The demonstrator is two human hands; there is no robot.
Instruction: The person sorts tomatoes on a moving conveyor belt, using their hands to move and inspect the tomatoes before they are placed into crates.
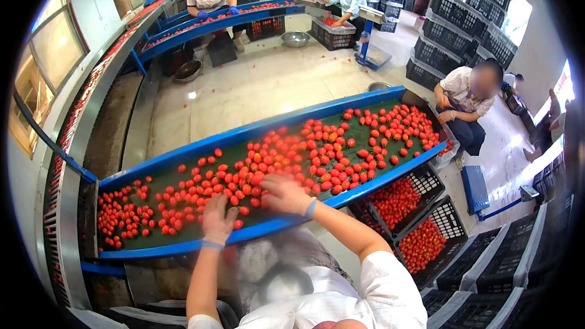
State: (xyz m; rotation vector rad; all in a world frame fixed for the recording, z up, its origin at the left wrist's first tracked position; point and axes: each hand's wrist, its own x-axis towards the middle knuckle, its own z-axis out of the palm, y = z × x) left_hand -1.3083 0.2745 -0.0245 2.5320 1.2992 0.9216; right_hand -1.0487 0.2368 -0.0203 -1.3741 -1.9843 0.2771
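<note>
My left hand [217,222], in a thin glove, rests over the near part of a blue-sided conveyor [269,225] with a dark green belt. Its thumb stands apart from its fingers, beside a few red cherry tomatoes [238,224]. My right hand [287,195], likewise gloved, reaches over the densest part of the tomatoes, its fingertips among them. It is slightly blurred, and no tomato shows in its grasp. Tomatoes lie loosely along most of the belt.
Below the conveyor's near right side stand black plastic crates [441,219] of tomatoes. A worker [466,96] sits by its right end. Along the left runs a long roller conveyor [73,146]. Metal bowls [295,39] and a platform scale [475,187] stand on the floor.
</note>
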